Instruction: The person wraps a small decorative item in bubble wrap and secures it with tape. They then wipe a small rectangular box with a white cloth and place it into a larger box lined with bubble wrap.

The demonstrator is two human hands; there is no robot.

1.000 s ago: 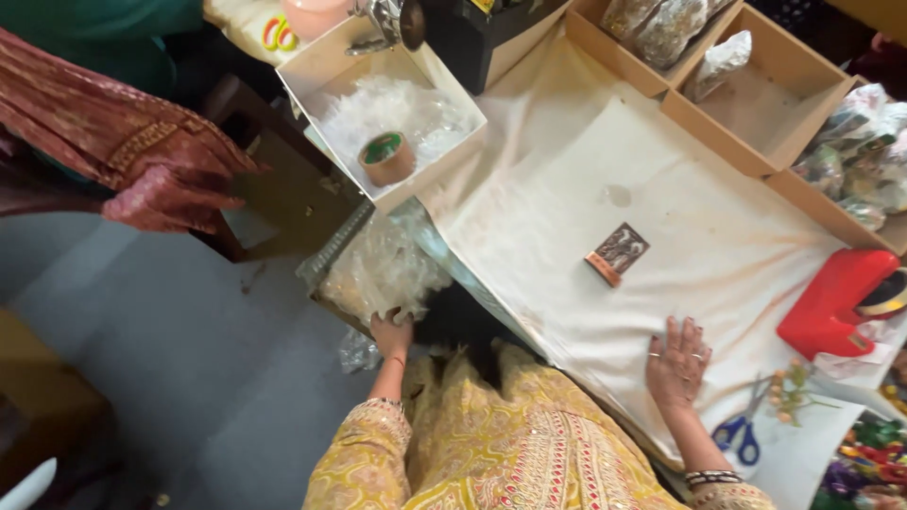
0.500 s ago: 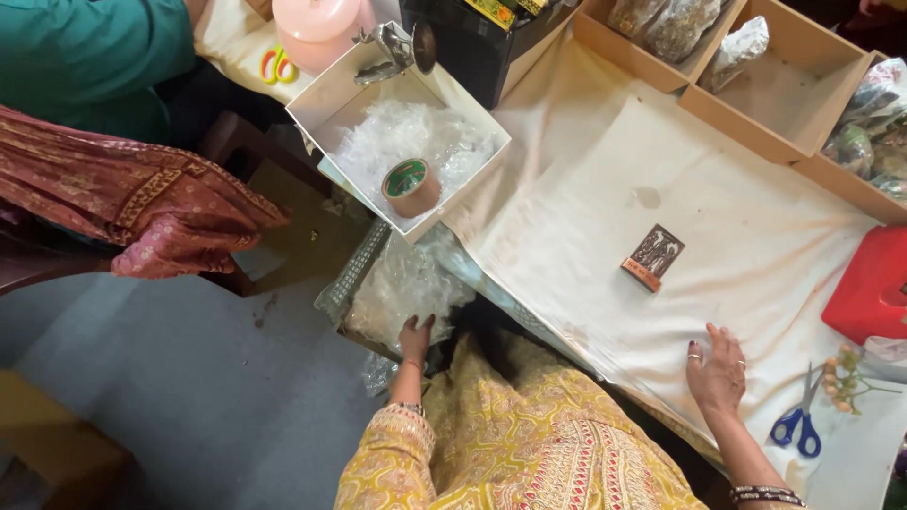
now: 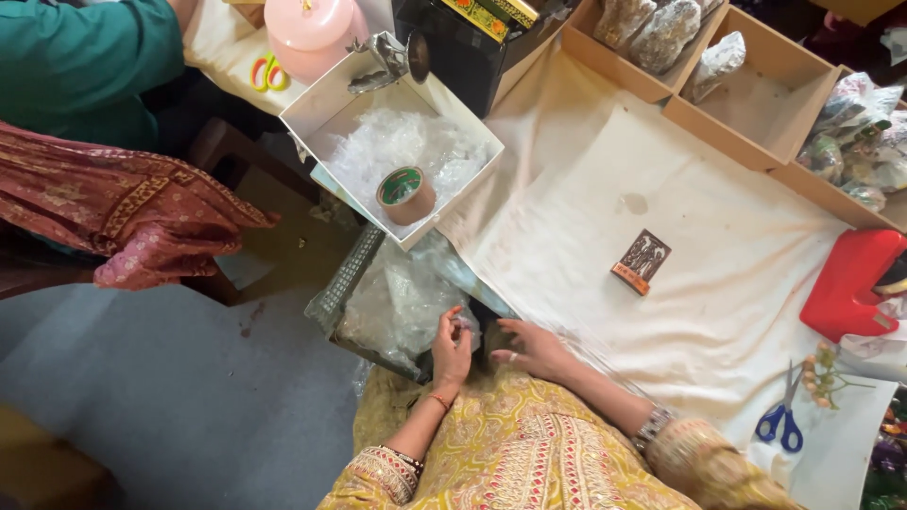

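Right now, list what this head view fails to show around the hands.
- Left hand: fingertips curl over the clear bags in the grey basket; whether its grip holds anything, unclear.
- Right hand: palm hidden.
- Basket's near end: behind hand and lap.
- Blue scissors: blade tips under beads.

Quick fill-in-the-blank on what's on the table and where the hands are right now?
1. The tape roll sits in a ____ box.
2. The scissors have ____ handles.
3. The left hand touches a tray of clear ____.
4. The right hand rests at the cloth's ____.

Answers: white; blue; plastic; edge
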